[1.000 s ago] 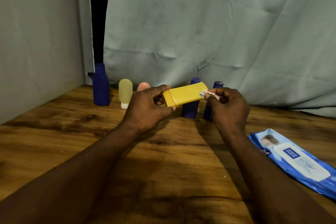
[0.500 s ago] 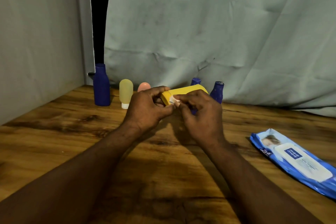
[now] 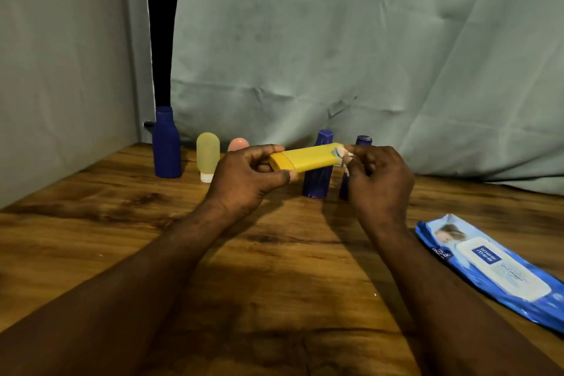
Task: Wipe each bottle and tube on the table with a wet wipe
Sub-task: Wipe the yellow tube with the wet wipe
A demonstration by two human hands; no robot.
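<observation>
Wooden table (image 3: 91, 241), grey-green curtain (image 3: 335, 40) behind

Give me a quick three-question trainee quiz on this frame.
1. True or false: the yellow tube lies flat on the wooden table.
2. Which hand pinches the wet wipe? A) left hand B) right hand C) neither
3. Fill in: the wet wipe pack lies on the table on the person's ____ side.

Key:
1. False: the left hand holds it up in the air by its cap end.
2. B: it holds the wipe against the tube's other end.
3. right
</observation>
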